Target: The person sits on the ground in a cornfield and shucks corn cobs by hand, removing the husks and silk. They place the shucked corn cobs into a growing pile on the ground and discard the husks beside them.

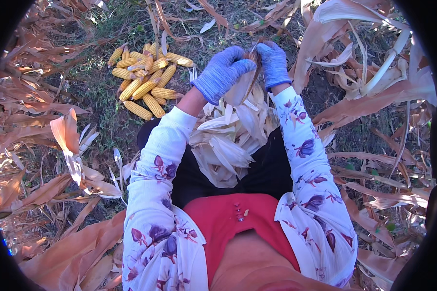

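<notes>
An ear of corn in its dry husk [242, 87] is held up above my lap, its tip end pointing away from me. My left hand [222, 72], in a blue-grey knitted glove, grips it from the left, with the thumb along its upper end. My right hand [274, 62], gloved alike, pinches the husk at the tip from the right. A thin pale sliver shows between the hands; whether it is husk or a tool I cannot tell. Fingers and husk hide the kernels. Stripped pale husks [227, 145] are heaped between my legs, below the hands.
A pile of husked yellow corn ears [146, 80] lies on the grassy ground [106, 134] ahead to the left. Dry corn stalks and leaves [378, 87] stand close on the right, and more dry leaves [73, 232] spread along the left.
</notes>
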A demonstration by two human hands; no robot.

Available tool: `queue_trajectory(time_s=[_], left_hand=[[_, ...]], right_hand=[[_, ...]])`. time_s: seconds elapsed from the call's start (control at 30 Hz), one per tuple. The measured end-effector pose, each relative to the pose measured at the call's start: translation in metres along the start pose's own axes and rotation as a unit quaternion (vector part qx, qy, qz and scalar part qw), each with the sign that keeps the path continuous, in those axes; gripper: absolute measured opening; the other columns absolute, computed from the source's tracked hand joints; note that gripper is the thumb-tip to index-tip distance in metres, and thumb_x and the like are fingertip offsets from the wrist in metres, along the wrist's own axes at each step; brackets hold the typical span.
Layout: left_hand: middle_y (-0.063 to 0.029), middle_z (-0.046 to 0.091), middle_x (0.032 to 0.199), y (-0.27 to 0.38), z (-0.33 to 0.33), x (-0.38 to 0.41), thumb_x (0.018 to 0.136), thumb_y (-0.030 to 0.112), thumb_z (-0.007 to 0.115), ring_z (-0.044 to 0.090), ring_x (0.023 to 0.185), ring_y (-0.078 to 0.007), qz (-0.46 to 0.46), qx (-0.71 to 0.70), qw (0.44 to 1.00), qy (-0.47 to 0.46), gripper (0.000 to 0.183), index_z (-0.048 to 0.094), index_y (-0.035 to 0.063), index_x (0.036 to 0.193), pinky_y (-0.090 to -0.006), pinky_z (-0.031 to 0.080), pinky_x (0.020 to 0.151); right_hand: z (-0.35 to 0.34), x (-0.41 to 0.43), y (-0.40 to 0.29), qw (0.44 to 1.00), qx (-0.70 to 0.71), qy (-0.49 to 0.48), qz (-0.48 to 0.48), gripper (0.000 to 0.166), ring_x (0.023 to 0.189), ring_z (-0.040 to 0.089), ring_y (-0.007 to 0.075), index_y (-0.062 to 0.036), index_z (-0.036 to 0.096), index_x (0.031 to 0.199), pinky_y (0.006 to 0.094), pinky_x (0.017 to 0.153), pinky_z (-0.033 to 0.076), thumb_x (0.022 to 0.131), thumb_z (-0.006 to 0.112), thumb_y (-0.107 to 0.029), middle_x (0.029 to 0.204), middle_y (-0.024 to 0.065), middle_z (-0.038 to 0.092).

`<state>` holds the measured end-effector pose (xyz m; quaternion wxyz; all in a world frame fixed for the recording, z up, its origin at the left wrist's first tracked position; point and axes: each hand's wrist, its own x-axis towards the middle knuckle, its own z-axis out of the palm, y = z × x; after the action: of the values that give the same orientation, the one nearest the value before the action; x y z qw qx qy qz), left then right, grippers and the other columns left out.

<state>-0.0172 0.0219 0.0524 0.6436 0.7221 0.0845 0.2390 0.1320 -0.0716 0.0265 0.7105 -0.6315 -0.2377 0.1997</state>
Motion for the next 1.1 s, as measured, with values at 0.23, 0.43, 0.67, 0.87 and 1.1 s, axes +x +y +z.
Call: queue_trajectory(time_s=[0.23, 0.43, 0.67, 0.87, 1.1], left_hand=[[-0.0048, 0.059, 0.082, 0.000, -0.015, 0.004, 0.090, 0.016, 0.054, 0.057, 0.075, -0.0127, -0.029, -0.280, 0.959, -0.030, 0.014, 0.052, 0.0035, 0.096, -0.0284, 0.047, 0.071], [-0.0078, 0.059, 0.077, -0.013, -0.029, 0.001, 0.086, 0.023, 0.058, 0.058, 0.062, -0.0153, -0.147, 0.294, 0.930, -0.165, 0.024, 0.055, 0.0030, 0.099, -0.0344, 0.051, 0.060], [-0.0156, 0.058, 0.105, -0.019, -0.011, -0.008, 0.078, 0.029, 0.068, 0.058, 0.101, -0.0216, -0.061, 0.404, 0.884, -0.228, 0.044, 0.056, 0.0047, 0.113, -0.0305, 0.047, 0.084], [-0.0126, 0.056, 0.116, -0.008, 0.029, -0.023, 0.078, 0.028, 0.070, 0.055, 0.104, -0.0201, -0.091, 0.101, 0.966, -0.222, 0.061, 0.044, 0.0007, 0.127, -0.0315, 0.044, 0.090], [-0.0183, 0.054, 0.117, -0.049, 0.022, -0.004, 0.082, 0.031, 0.065, 0.054, 0.104, -0.0220, -0.135, 0.159, 0.978, 0.018, 0.067, 0.035, -0.0068, 0.129, -0.0309, 0.044, 0.086]], right_hand=[[-0.004, 0.014, 0.013, 0.953, 0.298, -0.004, 0.062, 0.009, 0.063, 0.061, 0.0305, -0.0015, 0.051, 0.090, 0.0407, 0.063, 0.054, 0.085, 0.050, -0.009, 0.074, 0.0136, 0.058], [-0.060, 0.073, 0.037, 0.901, 0.344, 0.231, 0.125, 0.009, 0.061, 0.056, 0.0289, -0.0037, 0.048, 0.088, 0.0406, 0.056, 0.050, 0.087, 0.048, -0.013, 0.070, 0.0118, 0.055], [-0.037, 0.050, 0.050, 0.945, 0.272, 0.167, 0.072, 0.010, 0.062, 0.059, 0.0276, -0.0017, 0.047, 0.093, 0.0400, 0.055, 0.052, 0.084, 0.053, -0.005, 0.074, 0.0140, 0.056], [-0.037, 0.062, 0.095, 0.976, 0.155, 0.150, 0.043, 0.014, 0.055, 0.052, 0.0154, -0.0019, 0.057, 0.088, 0.0271, 0.050, 0.041, 0.085, 0.055, -0.016, 0.072, 0.0054, 0.059], [0.016, 0.005, 0.033, 0.951, 0.169, 0.127, 0.224, 0.019, 0.074, 0.061, 0.0248, -0.0049, 0.056, 0.099, 0.0348, 0.069, 0.052, 0.090, 0.052, -0.020, 0.086, 0.0120, 0.062]])
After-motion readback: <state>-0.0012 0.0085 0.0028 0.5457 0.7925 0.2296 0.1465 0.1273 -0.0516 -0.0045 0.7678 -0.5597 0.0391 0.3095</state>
